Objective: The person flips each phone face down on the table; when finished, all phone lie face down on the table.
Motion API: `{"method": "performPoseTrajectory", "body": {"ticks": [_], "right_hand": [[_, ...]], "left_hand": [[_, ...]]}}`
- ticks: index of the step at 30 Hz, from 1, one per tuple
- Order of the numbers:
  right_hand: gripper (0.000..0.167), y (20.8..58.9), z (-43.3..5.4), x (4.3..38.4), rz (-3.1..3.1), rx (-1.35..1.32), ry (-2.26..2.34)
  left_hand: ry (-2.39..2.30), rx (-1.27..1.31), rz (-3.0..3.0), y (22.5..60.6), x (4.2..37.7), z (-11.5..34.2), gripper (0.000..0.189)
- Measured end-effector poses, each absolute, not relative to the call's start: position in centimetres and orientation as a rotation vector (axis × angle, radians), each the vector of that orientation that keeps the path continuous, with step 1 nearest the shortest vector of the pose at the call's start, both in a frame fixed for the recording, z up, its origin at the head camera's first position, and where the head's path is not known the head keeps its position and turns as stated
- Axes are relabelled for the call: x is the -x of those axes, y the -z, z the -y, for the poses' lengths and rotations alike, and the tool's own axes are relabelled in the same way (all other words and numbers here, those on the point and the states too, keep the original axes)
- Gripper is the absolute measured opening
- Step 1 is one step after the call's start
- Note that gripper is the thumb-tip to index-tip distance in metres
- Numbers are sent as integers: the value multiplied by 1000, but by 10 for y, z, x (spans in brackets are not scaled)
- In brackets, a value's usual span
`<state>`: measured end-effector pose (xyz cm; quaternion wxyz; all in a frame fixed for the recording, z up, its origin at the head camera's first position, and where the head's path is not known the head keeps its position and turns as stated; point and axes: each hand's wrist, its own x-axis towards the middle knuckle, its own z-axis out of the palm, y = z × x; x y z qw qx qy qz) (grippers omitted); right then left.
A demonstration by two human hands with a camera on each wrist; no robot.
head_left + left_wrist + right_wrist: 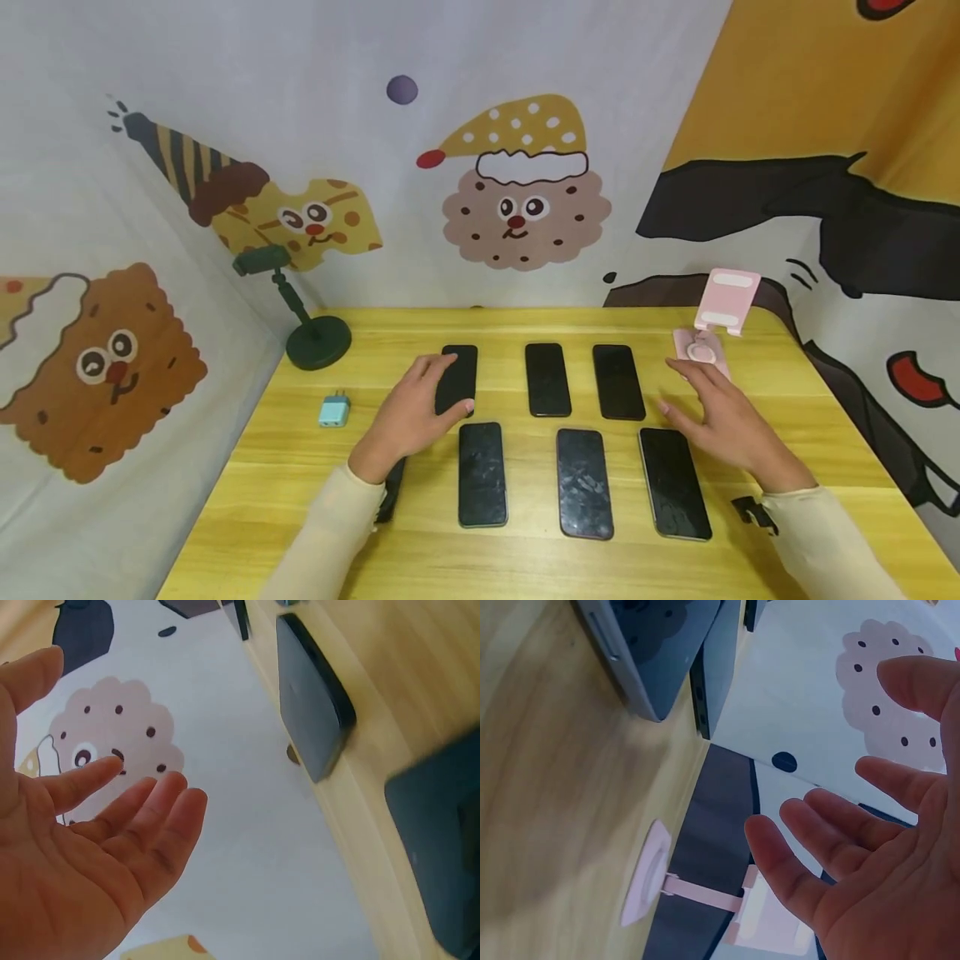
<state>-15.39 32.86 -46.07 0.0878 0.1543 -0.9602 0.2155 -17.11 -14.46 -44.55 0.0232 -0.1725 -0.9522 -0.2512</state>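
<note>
Black phones lie on the wooden table in two rows. My left hand hovers over the back-left phone, partly covering it; in the left wrist view its fingers are loosely bent with nothing held. To its right lie two more back-row phones. In front are a phone, a smudged phone and a silver-edged phone. My right hand is held above the table beside the silver-edged phone, and its spread fingers hold nothing in the right wrist view.
A pink folding phone stand stands at the back right. A dark green stand is at the back left, with a light blue charger plug before it. A dark object is partly hidden by my left forearm. A cartoon-printed cloth hangs behind.
</note>
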Motion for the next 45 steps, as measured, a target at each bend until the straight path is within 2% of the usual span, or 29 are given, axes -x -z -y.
{"method": "performPoseTrajectory", "body": {"ticks": [17,29,45], "right_hand": [[71,484,-330,138,2936,-417,-767],[66,491,-330,127,2957,-364,-869],[52,501,-334,111,2929,-112,-1116]], "left_hand": [[985,745,2932,460,166,91,69],[1121,780,2963,465,156,58,63],[1535,871,3008,481,156,-1,60]]}}
